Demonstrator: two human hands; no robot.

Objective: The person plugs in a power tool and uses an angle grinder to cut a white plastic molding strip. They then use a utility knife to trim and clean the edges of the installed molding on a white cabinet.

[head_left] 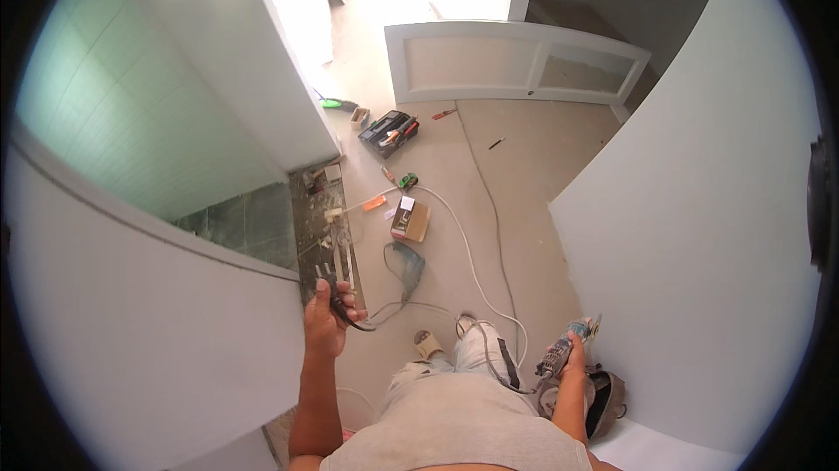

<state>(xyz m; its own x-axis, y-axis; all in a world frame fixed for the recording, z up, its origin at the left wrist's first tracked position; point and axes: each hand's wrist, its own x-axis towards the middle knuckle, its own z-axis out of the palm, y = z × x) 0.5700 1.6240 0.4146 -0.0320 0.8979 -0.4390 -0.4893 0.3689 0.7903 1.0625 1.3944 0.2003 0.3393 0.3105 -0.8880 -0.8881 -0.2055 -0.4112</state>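
My left hand [330, 318] is closed on a black power plug [334, 296], its two pins pointing up and a cord trailing from it. My right hand [572, 357], low at the right, grips a grey, dust-marked power tool [554, 353] with a light metal part at its upper end; a cord hangs from it past my legs. A blue-grey drill [409, 272] lies on the floor ahead of my feet, with its cable looped beside it. Just beyond it is an open cardboard box [416, 219].
A black toolbox [388, 133], white cable [454, 218], small green tool [407, 181] and orange packet [374, 202] lie on the floor [533, 156]. A rubble-strewn threshold [316, 235] borders a tiled room at left. A white door panel [463, 65] lies across the far end; a bag [607, 405] sits at right.
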